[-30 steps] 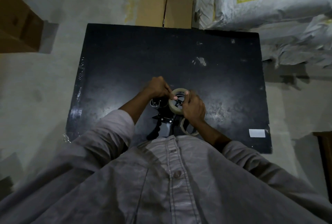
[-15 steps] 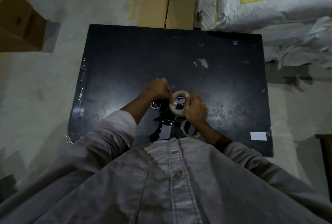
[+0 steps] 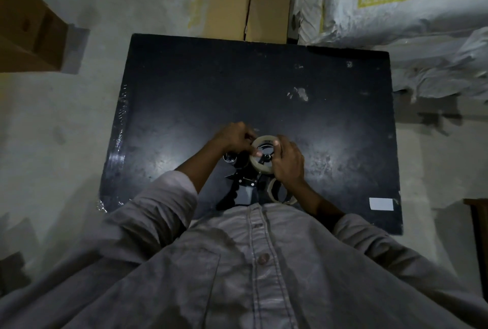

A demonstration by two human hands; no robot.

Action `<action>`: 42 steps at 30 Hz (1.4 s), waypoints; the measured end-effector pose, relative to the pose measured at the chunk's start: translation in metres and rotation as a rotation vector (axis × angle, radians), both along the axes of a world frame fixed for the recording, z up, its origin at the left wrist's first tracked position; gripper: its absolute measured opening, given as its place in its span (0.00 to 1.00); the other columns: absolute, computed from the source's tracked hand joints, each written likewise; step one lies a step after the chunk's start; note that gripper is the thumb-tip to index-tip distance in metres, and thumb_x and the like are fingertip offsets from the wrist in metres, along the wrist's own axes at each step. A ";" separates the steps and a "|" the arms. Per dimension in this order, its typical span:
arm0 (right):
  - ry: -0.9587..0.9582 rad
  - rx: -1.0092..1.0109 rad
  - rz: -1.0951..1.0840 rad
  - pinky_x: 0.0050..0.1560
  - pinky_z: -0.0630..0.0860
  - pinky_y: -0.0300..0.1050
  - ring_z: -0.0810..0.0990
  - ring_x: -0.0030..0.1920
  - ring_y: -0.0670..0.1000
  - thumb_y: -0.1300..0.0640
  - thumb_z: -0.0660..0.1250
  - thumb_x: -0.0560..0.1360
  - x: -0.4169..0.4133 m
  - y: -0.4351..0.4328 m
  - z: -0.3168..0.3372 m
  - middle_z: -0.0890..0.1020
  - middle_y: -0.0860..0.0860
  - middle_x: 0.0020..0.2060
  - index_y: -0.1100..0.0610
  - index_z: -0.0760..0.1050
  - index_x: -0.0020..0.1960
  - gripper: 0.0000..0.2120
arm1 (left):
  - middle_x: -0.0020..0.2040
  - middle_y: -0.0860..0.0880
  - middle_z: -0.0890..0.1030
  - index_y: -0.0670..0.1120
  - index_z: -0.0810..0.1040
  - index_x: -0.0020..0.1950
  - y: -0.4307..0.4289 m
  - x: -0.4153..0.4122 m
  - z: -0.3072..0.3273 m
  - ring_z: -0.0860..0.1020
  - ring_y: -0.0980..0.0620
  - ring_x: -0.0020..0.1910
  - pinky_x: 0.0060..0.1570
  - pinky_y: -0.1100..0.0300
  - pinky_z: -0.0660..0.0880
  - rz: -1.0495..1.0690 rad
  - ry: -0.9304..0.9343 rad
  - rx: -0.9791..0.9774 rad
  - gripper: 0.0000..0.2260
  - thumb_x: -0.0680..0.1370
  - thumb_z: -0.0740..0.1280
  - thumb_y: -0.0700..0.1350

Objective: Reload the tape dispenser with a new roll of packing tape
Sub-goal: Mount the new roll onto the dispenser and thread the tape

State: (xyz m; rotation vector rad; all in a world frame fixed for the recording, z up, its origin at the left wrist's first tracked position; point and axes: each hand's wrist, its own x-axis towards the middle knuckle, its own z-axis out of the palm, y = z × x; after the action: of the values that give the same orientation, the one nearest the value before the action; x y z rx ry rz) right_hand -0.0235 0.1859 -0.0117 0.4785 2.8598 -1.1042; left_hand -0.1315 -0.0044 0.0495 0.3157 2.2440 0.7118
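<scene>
The tape dispenser (image 3: 244, 183) lies flat near the counter (image 3: 237, 85)'s near edge, about midway along it, its long axis running near to far: handle toward me, roll end away. I see the new roll (image 3: 261, 155) on the hub, open face up. My right hand (image 3: 289, 162) wraps its right rim, thumb on top, I judge to seat and steady it. My left hand (image 3: 233, 138) pinches at the roll's left rim, probably the tape's free end, though I cannot tell. An emptier ring (image 3: 280, 192) lies just beside the handle.
</scene>
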 end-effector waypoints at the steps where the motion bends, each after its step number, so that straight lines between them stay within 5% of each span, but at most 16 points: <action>1: -0.015 -0.010 0.012 0.55 0.79 0.60 0.82 0.58 0.65 0.43 0.52 0.90 -0.003 0.002 -0.001 0.84 0.60 0.57 0.53 0.77 0.66 0.20 | 0.57 0.55 0.90 0.56 0.89 0.62 -0.003 0.000 0.000 0.86 0.55 0.56 0.59 0.56 0.81 0.011 -0.030 0.043 0.22 0.69 0.86 0.56; 6: -0.057 -0.025 0.074 0.55 0.75 0.58 0.81 0.59 0.65 0.45 0.54 0.92 -0.004 0.012 -0.005 0.83 0.62 0.58 0.53 0.77 0.68 0.18 | 0.61 0.52 0.89 0.51 0.86 0.69 -0.011 0.002 -0.003 0.86 0.51 0.62 0.70 0.45 0.80 -0.001 -0.126 0.117 0.19 0.78 0.81 0.45; 16: -0.060 0.025 0.122 0.51 0.69 0.53 0.80 0.58 0.64 0.45 0.52 0.92 -0.003 0.014 0.000 0.82 0.60 0.57 0.53 0.75 0.70 0.18 | 0.62 0.54 0.88 0.60 0.84 0.71 -0.018 0.010 -0.008 0.84 0.51 0.64 0.71 0.44 0.79 0.032 -0.174 0.148 0.21 0.78 0.79 0.48; 22: -0.022 0.039 0.140 0.54 0.75 0.57 0.81 0.56 0.63 0.41 0.48 0.90 0.000 0.014 0.003 0.82 0.59 0.56 0.53 0.75 0.68 0.23 | 0.65 0.56 0.87 0.59 0.83 0.73 -0.020 0.015 -0.011 0.83 0.56 0.66 0.73 0.52 0.77 0.073 -0.177 0.231 0.27 0.75 0.82 0.44; 26: 0.025 0.045 0.150 0.53 0.78 0.57 0.81 0.55 0.61 0.43 0.49 0.91 0.003 0.016 0.000 0.83 0.57 0.56 0.53 0.76 0.66 0.21 | 0.64 0.53 0.88 0.56 0.83 0.73 -0.023 0.016 -0.008 0.85 0.60 0.59 0.57 0.64 0.80 0.100 -0.210 0.289 0.28 0.75 0.82 0.42; 34: 0.021 0.015 0.009 0.54 0.81 0.62 0.82 0.55 0.62 0.38 0.45 0.89 0.003 -0.001 0.002 0.83 0.57 0.57 0.53 0.76 0.64 0.26 | 0.64 0.55 0.88 0.57 0.84 0.72 -0.016 0.007 -0.012 0.83 0.54 0.66 0.74 0.47 0.77 0.057 -0.186 0.184 0.24 0.77 0.80 0.45; 42: 0.016 0.084 -0.059 0.53 0.80 0.58 0.83 0.57 0.63 0.38 0.44 0.88 0.006 -0.008 0.001 0.83 0.57 0.61 0.52 0.77 0.67 0.28 | 0.50 0.50 0.88 0.53 0.87 0.67 -0.005 0.000 -0.007 0.86 0.45 0.53 0.59 0.49 0.82 -0.151 -0.046 -0.034 0.16 0.80 0.77 0.51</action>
State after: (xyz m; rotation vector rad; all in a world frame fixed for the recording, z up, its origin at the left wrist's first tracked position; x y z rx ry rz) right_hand -0.0172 0.1776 -0.0106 0.5644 2.9334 -1.0044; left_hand -0.1313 -0.0092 0.0429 0.4421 2.1601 0.5950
